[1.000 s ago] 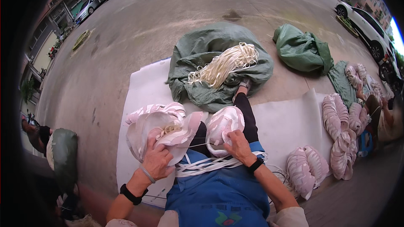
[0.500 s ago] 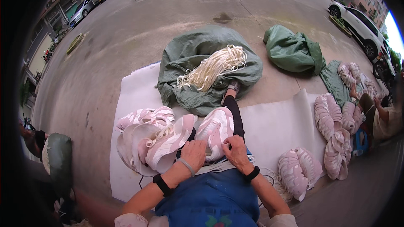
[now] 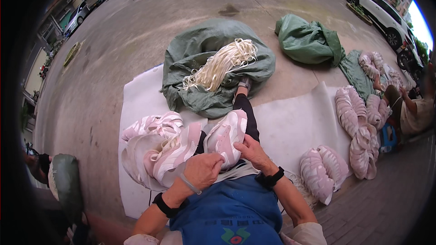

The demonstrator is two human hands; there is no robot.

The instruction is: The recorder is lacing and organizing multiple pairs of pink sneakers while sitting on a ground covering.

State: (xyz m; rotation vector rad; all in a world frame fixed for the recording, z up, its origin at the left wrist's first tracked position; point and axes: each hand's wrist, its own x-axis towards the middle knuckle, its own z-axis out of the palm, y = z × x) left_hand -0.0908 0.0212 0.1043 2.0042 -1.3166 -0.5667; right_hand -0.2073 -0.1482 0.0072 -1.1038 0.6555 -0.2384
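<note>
A pink-and-white shoe upper (image 3: 225, 137) stands tilted over my lap between my two hands. My right hand (image 3: 254, 153) holds its right edge, thumb and fingers closed on it. At its lower left edge, my left hand (image 3: 203, 169) is closed in a pinch; whatever its fingertips hold is hidden. White laces (image 3: 238, 171) lie across my lap just below the upper. To the left, more pink-and-white shoe uppers (image 3: 156, 149) are bunched together, one with a cream lace (image 3: 169, 145) threaded in it.
A bundle of cream laces (image 3: 222, 66) lies on a green sack (image 3: 188, 45) ahead. Another green sack (image 3: 309, 41) sits behind to the right. Stacked uppers (image 3: 320, 170) rest beside the white sheet (image 3: 295, 129). A person (image 3: 415, 113) sits at far right; cars stand beyond.
My right hand has moved from beside the shoe upper onto its right edge. The upper has tilted, and my left hand has turned with its fingers toward the upper's lower edge.
</note>
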